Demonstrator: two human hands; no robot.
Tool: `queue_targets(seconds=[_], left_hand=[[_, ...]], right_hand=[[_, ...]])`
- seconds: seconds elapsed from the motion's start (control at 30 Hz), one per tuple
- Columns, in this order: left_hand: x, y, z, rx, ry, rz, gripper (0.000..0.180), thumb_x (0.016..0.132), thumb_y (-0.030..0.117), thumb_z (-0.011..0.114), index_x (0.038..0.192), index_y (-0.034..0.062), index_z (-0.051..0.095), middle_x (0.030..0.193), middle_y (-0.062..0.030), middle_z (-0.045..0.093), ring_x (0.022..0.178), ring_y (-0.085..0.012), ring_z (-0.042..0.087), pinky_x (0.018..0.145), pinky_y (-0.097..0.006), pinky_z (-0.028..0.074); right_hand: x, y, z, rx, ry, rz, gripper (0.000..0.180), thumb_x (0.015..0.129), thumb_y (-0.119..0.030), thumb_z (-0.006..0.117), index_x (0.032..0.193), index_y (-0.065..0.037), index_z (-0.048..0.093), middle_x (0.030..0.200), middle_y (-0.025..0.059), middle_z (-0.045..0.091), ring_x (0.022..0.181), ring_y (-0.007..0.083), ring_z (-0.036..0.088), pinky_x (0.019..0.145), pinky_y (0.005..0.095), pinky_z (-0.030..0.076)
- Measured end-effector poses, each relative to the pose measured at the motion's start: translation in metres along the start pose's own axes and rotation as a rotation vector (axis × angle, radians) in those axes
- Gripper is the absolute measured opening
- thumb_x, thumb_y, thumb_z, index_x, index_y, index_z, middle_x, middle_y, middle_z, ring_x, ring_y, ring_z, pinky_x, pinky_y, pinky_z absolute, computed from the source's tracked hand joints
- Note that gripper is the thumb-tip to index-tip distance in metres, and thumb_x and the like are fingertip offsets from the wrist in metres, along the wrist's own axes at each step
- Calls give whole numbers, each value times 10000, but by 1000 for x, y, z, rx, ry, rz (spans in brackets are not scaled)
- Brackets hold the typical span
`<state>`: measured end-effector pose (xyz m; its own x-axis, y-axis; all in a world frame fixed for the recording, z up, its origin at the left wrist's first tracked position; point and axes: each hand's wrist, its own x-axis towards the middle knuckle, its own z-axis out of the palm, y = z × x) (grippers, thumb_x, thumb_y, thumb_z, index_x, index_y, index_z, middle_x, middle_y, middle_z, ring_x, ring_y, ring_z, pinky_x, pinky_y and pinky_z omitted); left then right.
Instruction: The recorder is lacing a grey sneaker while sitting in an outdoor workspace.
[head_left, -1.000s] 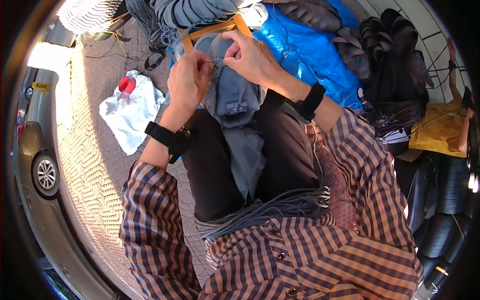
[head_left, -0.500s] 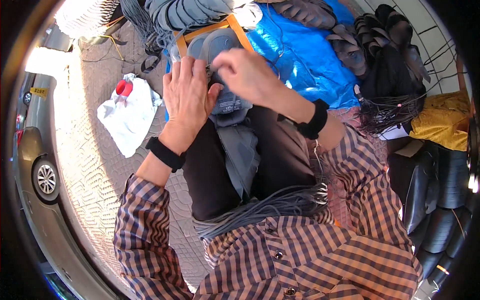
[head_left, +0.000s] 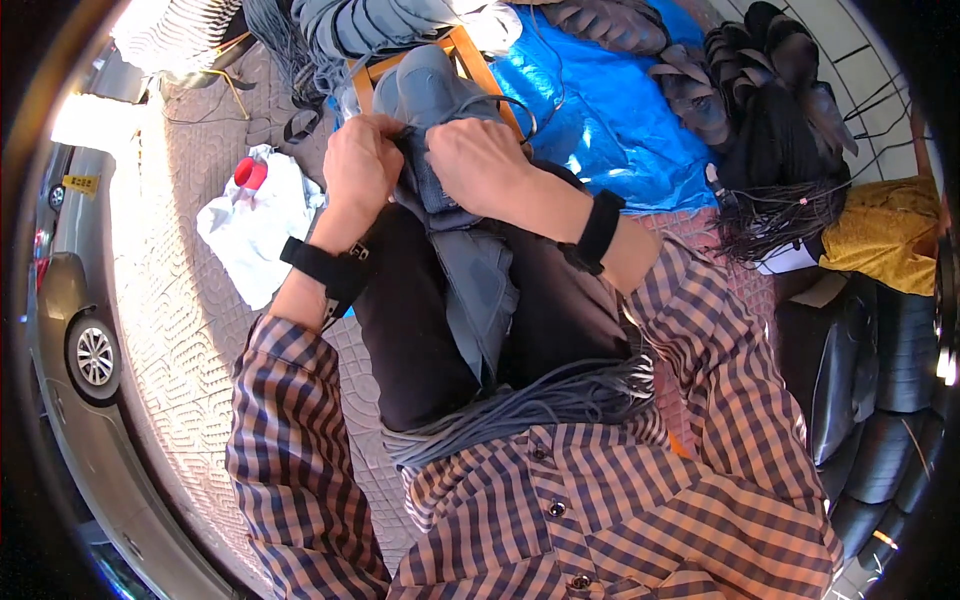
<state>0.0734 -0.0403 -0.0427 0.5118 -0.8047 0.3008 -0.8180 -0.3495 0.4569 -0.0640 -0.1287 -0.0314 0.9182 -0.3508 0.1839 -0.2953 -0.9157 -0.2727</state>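
My left hand [head_left: 358,165] and my right hand [head_left: 478,166] both grip a grey-blue piece of cloth-like material [head_left: 440,190] held over my knees. The material hangs down between my dark trouser legs [head_left: 410,310]. Its upper end lies against a small wooden frame [head_left: 462,45]. A bundle of grey cords [head_left: 520,405] lies across my lap below the hands. Both wrists carry black bands.
A blue tarp [head_left: 610,120] covers the ground to the right, with dark bundles of strips [head_left: 770,120] on it. A white cloth with a red cap [head_left: 250,215] lies on the patterned paving to the left. A car wheel [head_left: 95,355] shows at far left, and a yellow bag [head_left: 885,245] at right.
My hands have drawn closer together on the grey-blue material, and the right hand has come down from the wooden frame toward my knees.
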Motion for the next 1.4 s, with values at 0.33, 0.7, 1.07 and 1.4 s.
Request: queue_targets(seconds=[0.33,0.7,1.07,1.4], left_hand=[[4,-3,-2,-186,-63,-130,299,691,23,569,963,49,691,796,-184,669,779,-351,654,732,-395,506],[-55,39,-36,-192,-14,529,158,743,-6,604,895,38,615,901,-103,644,840,-325,621,722,-377,505],[-68,45,-51,-718,-144,-110,168,915,38,525,999,-6,663,903,-58,687,820,-118,626,782,-250,491],[14,64,-10,-1049,-60,-246,251,911,171,513,742,18,620,649,38,526,600,-44,426,541,-209,321]], right_hand=[[7,-15,-2,-106,-42,-34,131,757,-145,598,791,-59,690,782,178,680,742,311,682,639,415,534],[-33,3,-51,893,-431,206,298,871,-230,588,664,-18,612,540,29,569,379,72,473,347,229,345],[-23,24,-27,-312,50,-533,120,694,-134,659,805,-103,624,882,49,577,919,218,578,740,350,462],[8,35,-42,740,446,74,164,755,-117,702,875,-12,665,792,88,641,697,165,622,623,292,485]])
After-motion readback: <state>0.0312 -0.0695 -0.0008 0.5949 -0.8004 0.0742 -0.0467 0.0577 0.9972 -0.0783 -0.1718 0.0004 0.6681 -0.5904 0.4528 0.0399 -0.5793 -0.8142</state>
